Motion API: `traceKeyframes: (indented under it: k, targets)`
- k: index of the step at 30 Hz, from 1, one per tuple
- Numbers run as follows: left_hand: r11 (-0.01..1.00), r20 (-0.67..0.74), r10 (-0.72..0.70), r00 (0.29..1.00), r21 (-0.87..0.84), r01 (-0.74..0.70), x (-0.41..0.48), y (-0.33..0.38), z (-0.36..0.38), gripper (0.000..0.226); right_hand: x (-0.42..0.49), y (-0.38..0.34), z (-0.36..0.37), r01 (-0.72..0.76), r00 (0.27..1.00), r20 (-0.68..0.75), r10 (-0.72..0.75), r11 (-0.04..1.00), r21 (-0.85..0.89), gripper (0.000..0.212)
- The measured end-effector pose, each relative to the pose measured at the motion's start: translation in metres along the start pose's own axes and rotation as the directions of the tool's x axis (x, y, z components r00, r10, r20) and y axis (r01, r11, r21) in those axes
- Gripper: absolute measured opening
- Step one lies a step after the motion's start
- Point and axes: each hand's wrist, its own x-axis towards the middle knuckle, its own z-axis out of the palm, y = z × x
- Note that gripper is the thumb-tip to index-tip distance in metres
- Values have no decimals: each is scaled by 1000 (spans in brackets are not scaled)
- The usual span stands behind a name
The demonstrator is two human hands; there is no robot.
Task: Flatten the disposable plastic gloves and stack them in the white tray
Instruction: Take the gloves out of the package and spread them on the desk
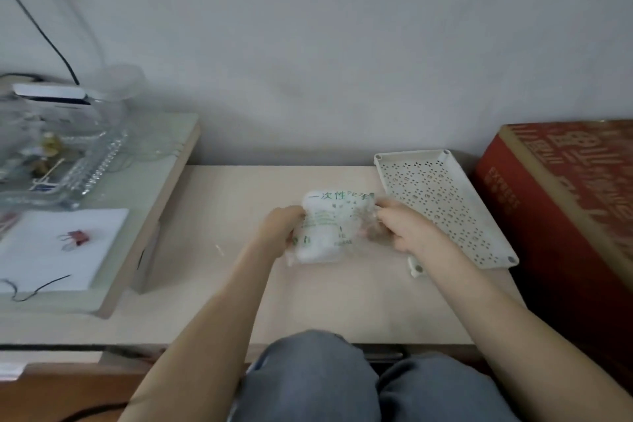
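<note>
from the head camera i see the pack of plastic gloves (325, 226) between my two hands, over the middle of the table (239, 291). i cannot tell if it rests on the wood or hangs a little above it. my left hand (279, 233) grips the left edge of the pack with curled fingers. my right hand (400, 229) pinches clear plastic at the right edge. the picture is blurred there, so i cannot say if this is one glove or the mouth of the bag.

the white tray (411, 155) lies to the right of the pack, partly behind my right hand, and nothing is in it yet. its long side runs from far-left to near-right. my right hand is the nearer one, so i judge it should carry each flat glove there.
</note>
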Motion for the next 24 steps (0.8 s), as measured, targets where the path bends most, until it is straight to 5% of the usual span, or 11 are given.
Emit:
traceKeyframes:
  k: [9, 18, 24]
  targets:
    - [967, -50, 220, 974, -119, -224, -8, 3, -37, 13, -20, -12, 39, 119, 985, 156, -70, 937, -330, 14]
    - [961, -152, 272, 950, -13, -277, 12, -3, -71, 25, 2, -10, 82, 174, 966, 209, -150, 980, -98, 1]
    - [946, -59, 254, 965, -192, -261, 17, -1, -67, 36, 23, -4, 91, 60, 992, 111, -61, 998, 11, 6]
